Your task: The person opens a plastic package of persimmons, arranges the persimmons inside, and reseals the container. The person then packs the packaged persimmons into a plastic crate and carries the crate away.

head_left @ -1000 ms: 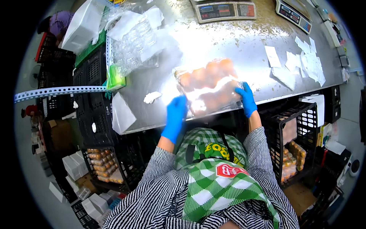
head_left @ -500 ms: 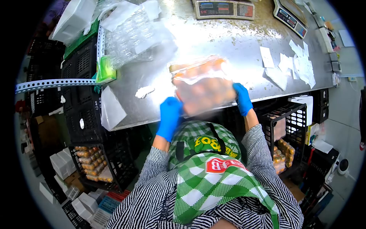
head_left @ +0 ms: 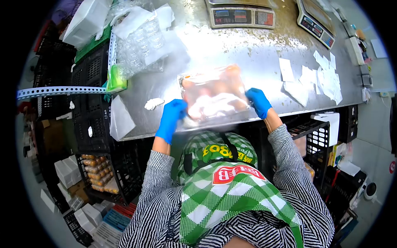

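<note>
At the pack (head_left: 215, 93) — hands (head_left: 170, 118) (head_left: 259, 103) half-curled, seemingly gripping

Metal table (head_left: 264, 93) glossy, worn; pack (head_left: 217, 97) shiny plastic.

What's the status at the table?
Left hand and right hand at either side of clear pack, orange contents. Crumpled tissue left of pack, not blocking.

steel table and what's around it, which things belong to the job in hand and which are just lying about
Likely in the job:
- clear pack of round orange items
- left hand, right hand, both gloved
- similar filled packs, low at left

Seemingly lying about:
- crumpled white scrap
- loose white papers
</note>
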{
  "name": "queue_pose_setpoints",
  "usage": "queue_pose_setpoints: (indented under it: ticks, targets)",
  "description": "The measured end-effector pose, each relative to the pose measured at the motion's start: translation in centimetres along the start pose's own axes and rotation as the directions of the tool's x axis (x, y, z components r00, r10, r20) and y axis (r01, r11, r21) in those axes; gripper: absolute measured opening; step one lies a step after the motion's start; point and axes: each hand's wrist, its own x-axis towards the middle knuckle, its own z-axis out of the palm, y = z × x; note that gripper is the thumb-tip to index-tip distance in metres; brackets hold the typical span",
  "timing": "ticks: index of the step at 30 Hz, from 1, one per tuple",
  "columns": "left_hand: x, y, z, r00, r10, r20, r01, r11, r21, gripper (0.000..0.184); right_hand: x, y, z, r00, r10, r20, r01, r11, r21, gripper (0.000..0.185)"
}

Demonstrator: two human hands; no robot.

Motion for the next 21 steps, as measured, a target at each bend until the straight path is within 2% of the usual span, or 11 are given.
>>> queue_pose_setpoints:
  ticks: [4,7,10,13,14,16,17,20,21]
  targets:
    - [0.7,-0.3,-1.7,0.981,-0.141,0.13,0.137,0.99,0.042,0.014,0.4,-0.6,0.5,0.999,-0.013,0.046,0.009,0.996,0.09,0.013]
    - [0.3,0.2,-1.5,0.981,-0.135,0.138,0.134,0.991,0.014,0.012,0.9,-1.1,0.7,0.997,-0.008,0.08,0.001,0.996,0.092,0.013]
    - [0.6,-0.6,-0.2,0.998,-0.041,0.042,0.038,0.997,0.061,0.014,2.0,-0.1,0.3,0.996,-0.006,0.085,0.001,0.999,0.052,0.015]
    - [1.5,-1.5,1.4,0.996,0.041,-0.075,-0.044,0.998,-0.046,0.016,3.1,0.5,0.9,0.99,-0.133,0.053,0.128,0.987,0.093,0.018]
    - [1.5,-1.0,1.7,0.996,0.025,-0.087,-0.029,0.999,-0.045,0.016,3.0,-0.1,1.5,0.997,-0.065,0.044,0.05,0.957,0.285,0.019]
    - [0.9,0.1,2.0,0.994,-0.014,-0.109,0.01,0.999,-0.041,0.016,1.6,-0.6,2.7,0.994,0.08,0.071,-0.107,0.768,0.632,0.021]
    - [1.0,0.0,1.9,0.994,-0.003,-0.114,-0.003,0.999,-0.05,0.016,1.1,0.4,2.9,0.997,0.025,0.078,-0.075,0.673,0.736,0.028]
    - [1.6,-0.5,1.5,0.992,0.007,-0.128,-0.016,0.998,-0.068,0.015,-2.2,3.6,5.9,0.989,-0.022,-0.144,0.112,0.743,0.66,0.032]
    - [1.6,-0.6,1.6,0.991,-0.001,-0.135,-0.008,0.998,-0.07,0.015,-2.9,5.1,6.6,0.998,0.038,-0.049,0.001,0.773,0.634,0.033]
